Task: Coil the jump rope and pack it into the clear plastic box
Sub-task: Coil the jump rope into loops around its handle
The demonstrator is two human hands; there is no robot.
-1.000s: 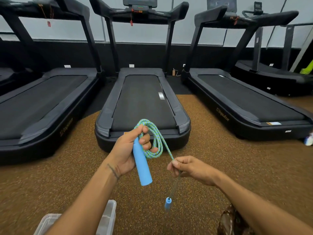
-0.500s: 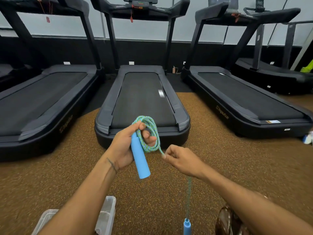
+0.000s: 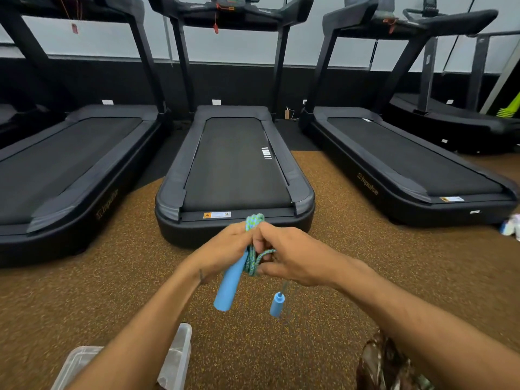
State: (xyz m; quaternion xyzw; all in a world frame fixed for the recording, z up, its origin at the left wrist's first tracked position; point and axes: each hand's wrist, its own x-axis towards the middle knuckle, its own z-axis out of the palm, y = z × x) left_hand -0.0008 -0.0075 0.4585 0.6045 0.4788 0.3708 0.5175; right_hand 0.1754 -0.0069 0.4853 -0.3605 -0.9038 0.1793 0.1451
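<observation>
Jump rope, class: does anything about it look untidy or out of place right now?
Yes. One blue handle dangles loose below the right hand, outside the coil bunched between both hands; the left hand grips the other handle.

open floor under hands, treadmill ahead, plastic box below

Treadmills: three black ones side by side, left, middle, right; a fourth machine far right.
Floor: brown speckled rubber.
Wall: pale above, dark band below.
Tags: red, hanging from consoles.
</observation>
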